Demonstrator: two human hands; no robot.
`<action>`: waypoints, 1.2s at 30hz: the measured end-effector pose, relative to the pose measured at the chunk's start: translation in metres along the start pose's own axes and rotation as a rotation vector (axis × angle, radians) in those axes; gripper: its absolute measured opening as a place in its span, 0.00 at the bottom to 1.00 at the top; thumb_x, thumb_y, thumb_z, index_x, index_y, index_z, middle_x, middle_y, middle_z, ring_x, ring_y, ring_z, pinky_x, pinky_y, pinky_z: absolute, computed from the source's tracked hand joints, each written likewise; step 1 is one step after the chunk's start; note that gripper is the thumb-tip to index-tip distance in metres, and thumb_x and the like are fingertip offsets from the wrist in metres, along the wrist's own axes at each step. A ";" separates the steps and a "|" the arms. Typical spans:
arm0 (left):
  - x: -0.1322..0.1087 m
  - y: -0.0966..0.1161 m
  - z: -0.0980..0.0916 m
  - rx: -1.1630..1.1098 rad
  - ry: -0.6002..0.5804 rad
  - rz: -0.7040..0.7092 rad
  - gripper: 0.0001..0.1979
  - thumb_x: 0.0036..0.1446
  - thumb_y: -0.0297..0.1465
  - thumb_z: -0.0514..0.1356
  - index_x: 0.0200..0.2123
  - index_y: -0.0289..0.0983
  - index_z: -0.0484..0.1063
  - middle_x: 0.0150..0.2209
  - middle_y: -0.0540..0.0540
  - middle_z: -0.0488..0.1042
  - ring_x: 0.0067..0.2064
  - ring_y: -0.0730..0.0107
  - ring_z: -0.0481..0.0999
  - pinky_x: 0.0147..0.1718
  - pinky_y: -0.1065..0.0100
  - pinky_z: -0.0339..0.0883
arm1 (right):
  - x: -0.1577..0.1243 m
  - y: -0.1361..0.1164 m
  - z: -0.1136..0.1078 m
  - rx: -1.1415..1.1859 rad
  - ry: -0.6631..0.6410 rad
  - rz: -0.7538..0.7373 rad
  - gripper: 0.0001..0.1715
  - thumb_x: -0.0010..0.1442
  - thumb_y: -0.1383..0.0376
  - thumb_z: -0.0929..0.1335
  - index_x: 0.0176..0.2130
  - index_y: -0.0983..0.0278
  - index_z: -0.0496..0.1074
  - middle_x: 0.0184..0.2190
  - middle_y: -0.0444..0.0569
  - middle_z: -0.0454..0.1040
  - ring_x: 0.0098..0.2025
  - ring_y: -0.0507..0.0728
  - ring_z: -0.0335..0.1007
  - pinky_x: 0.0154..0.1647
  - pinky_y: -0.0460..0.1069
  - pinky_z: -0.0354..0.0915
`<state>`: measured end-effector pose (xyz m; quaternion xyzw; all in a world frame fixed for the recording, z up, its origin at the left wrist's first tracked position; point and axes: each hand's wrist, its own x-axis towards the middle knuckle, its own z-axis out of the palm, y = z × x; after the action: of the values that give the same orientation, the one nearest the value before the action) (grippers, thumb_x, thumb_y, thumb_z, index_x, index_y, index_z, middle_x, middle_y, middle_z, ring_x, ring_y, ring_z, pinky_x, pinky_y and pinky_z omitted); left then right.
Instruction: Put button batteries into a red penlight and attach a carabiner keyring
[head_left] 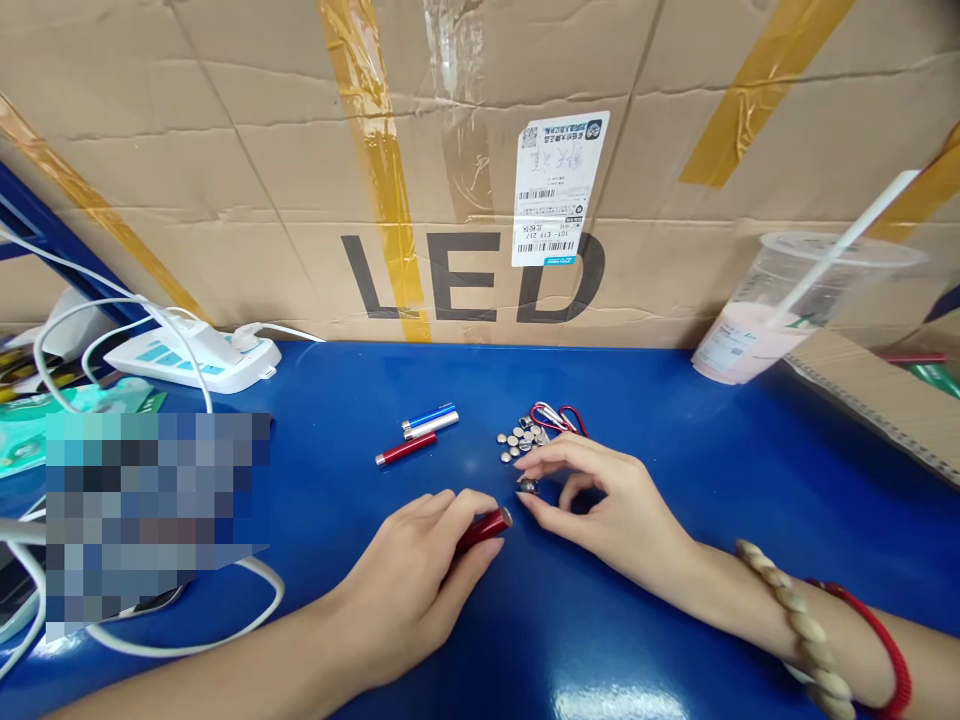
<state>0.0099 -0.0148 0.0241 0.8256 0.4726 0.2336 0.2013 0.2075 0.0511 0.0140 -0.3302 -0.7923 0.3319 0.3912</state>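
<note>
My left hand (424, 575) is closed around a short red metal tube (486, 526), its open silver end pointing right. My right hand (600, 505) rests just beside it, thumb and forefinger pinching a small silver button cell (529, 486) on the blue table (750, 480). Just beyond my right fingers lies a heap of several button cells (519, 441). Three more small tubes lie further left: a red one (405, 449), a silver one (430, 426) and a blue one (427, 415).
Red and white cord loops (559, 418) lie behind the cells. A plastic cup with a pink drink and straw (757, 320) stands at the back right. A white power strip (195, 358) with cables sits back left. A cardboard wall marked LED (480, 180) closes the back.
</note>
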 end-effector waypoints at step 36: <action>0.005 -0.002 -0.002 0.076 0.031 0.100 0.13 0.68 0.33 0.43 0.46 0.40 0.66 0.32 0.49 0.74 0.30 0.68 0.70 0.30 0.70 0.63 | 0.000 -0.008 -0.005 0.265 -0.073 -0.005 0.03 0.52 0.68 0.73 0.27 0.63 0.77 0.25 0.44 0.76 0.26 0.48 0.70 0.23 0.41 0.65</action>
<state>0.0096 -0.0093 0.0250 0.8515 0.4424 0.2380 0.1504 0.2094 0.0478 0.0220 -0.2612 -0.7560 0.4444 0.4034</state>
